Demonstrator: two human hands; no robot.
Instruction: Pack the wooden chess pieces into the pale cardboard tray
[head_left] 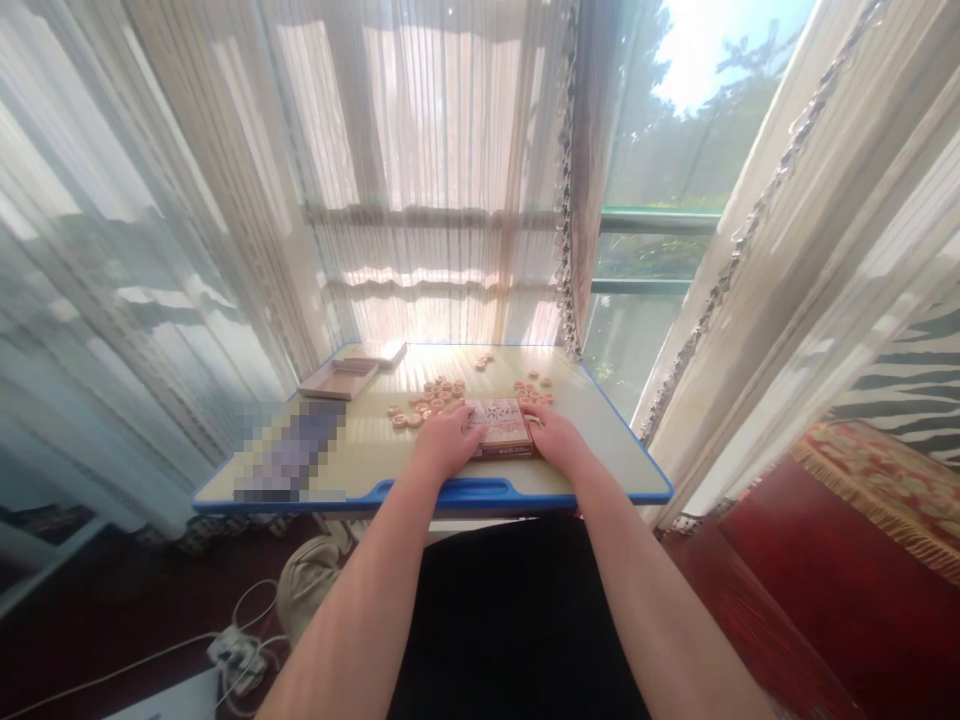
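A flat printed box (501, 420) with dark lettering on its lid lies near the front of the table. My left hand (448, 440) grips its left end, the thumb over the lid's edge. At the opposite end, my right hand (556, 438) closes around the box's side; a small pale curved thing shows by its fingers, too small to name. Round wooden game pieces (425, 407) lie loose behind my left hand. Another cluster of wooden discs (531, 392) is just beyond my right hand.
Two shallow open box parts (339, 380) stand at the table's back left. A blurred-out rectangle (296, 450) lies at the left. A few pieces (484, 361) sit near the back edge. The pale table (615, 450) has a blue rim; curtains hang behind it.
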